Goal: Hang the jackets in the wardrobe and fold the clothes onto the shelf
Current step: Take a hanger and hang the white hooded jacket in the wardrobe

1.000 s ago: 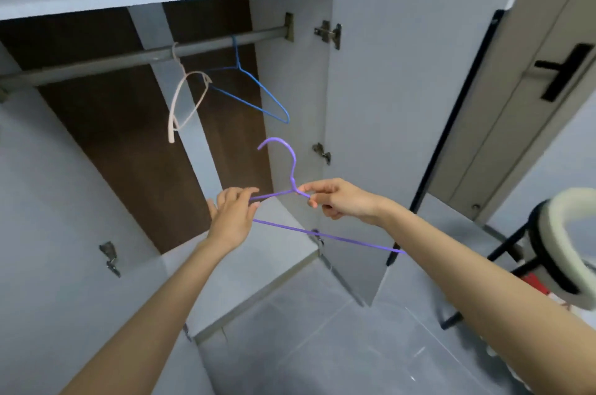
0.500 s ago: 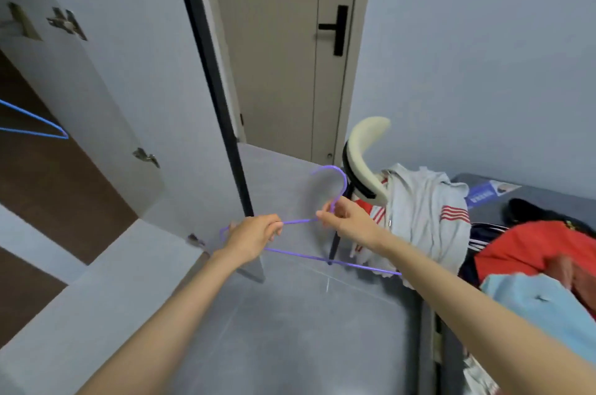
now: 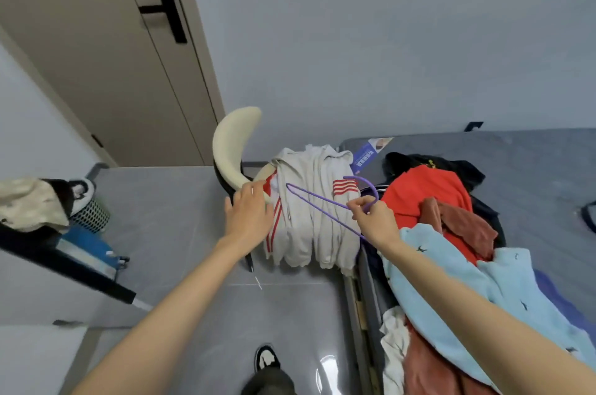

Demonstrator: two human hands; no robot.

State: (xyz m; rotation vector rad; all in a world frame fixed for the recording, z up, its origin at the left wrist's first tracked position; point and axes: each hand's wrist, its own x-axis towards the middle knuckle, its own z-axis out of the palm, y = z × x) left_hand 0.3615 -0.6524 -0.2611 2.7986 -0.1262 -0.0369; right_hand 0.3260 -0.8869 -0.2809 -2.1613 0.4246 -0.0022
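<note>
Purple hanger (image 3: 319, 197) pinched in right hand (image 3: 375, 222), near left hand (image 3: 248, 217).

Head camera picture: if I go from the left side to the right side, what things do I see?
Mesh basket → left hand → grey hoodie → right hand holding the purple hanger → red top.

Your right hand (image 3: 375, 220) is covering the lower corner of the purple hanger (image 3: 322, 198); the grey jacket (image 3: 314, 217) is hiding the chair (image 3: 232, 149) seat; the clothes pile (image 3: 451, 281) is running off the right and bottom edges; the blue label (image 3: 362, 159) is showing print too small to read.
</note>
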